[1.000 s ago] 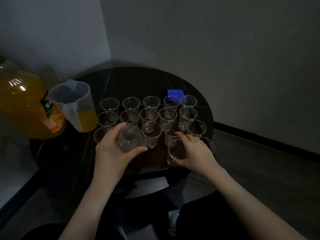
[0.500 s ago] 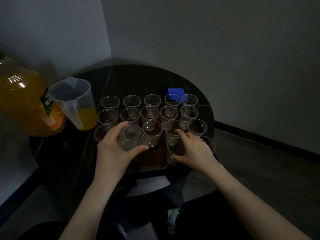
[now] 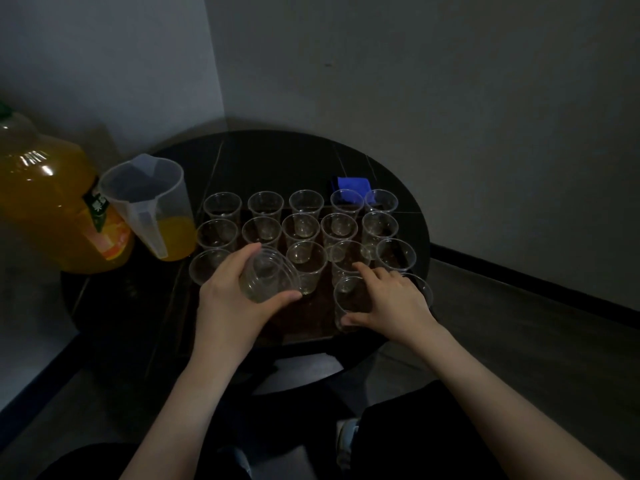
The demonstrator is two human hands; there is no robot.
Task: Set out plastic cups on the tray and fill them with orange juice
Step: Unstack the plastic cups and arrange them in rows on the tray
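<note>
Several clear plastic cups (image 3: 303, 225) stand empty in rows on a dark brown tray (image 3: 304, 325) on the round black table. My left hand (image 3: 228, 303) grips a stack of nested clear cups (image 3: 266, 279), tilted with its mouth to the right, above the tray's left front. My right hand (image 3: 388, 303) holds one upright cup (image 3: 348, 296) in the front row, thumb low on its side and fingers over its rim. A clear pitcher (image 3: 152, 206) with some orange juice stands left of the tray. A big juice bottle (image 3: 52, 202) is at the far left.
A blue object (image 3: 351, 184) lies on the table behind the back row. The round table (image 3: 277, 161) sits in a wall corner. My dark trouser legs and the floor are below the table's near edge.
My right hand has set the single cup a little lower and nearer in the front row. My left hand with the stack has barely moved.
</note>
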